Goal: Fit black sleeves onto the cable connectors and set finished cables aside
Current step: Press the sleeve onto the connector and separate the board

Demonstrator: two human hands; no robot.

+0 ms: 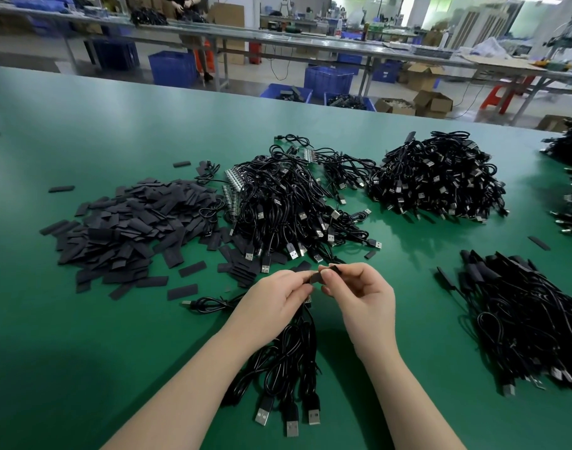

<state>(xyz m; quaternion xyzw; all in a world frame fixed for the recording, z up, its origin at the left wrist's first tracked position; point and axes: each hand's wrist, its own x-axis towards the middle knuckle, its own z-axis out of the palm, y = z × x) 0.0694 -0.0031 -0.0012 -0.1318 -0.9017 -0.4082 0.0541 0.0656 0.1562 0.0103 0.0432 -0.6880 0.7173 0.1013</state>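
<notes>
Both hands meet at centre: the left hand (279, 295) and right hand (359, 287) each pinch an end of one black sleeve (323, 275), its long axis lying nine-to-three, the connector inside hidden by fingertips. Below, toward six o'clock, a cable bundle (287, 362) hangs from the left hand, USB plugs (291, 420) pointing down. Farther off, loose sleeves (125, 228) lie at ten o'clock, unsleeved cables (287, 203) at twelve, finished cables (531, 316) at three, cropped by the edge.

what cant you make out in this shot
Head view only:
- Connector being sleeved: hidden by the fingers of the left hand and right hand around the sleeve.
- Far benches: blurred.
- Right-edge cable heap: cut off by the frame.
- Sleeve pile: count unclear, pieces overlap.
</notes>
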